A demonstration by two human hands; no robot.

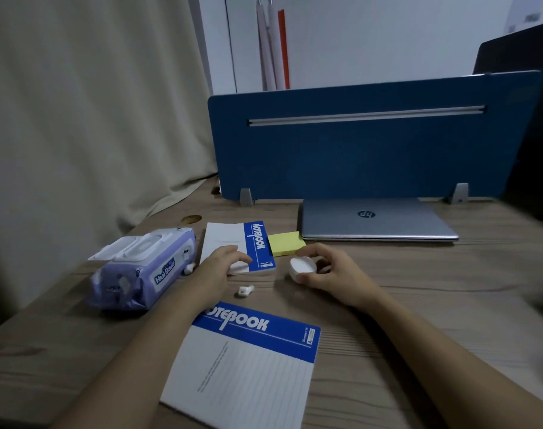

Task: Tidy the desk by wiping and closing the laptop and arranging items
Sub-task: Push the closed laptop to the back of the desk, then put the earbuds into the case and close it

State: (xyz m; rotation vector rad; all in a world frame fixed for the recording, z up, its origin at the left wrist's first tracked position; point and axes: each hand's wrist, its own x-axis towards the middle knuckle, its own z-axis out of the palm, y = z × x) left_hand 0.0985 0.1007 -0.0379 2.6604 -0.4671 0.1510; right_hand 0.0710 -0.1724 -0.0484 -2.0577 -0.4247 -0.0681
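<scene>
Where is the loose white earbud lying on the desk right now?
In the head view, the earbud lies on the desk between the two hands, just beyond the near notebook and in front of the far notebook.

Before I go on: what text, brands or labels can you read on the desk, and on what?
"NOTEBOOK": far notebook, on its blue band.
"OTEBOOK": near notebook; first letter hidden by the left arm.
"hp" logo: closed laptop lid.
"Hui Baiu", uncertain: wipes pack.
Small print on both notebooks: unreadable.
</scene>
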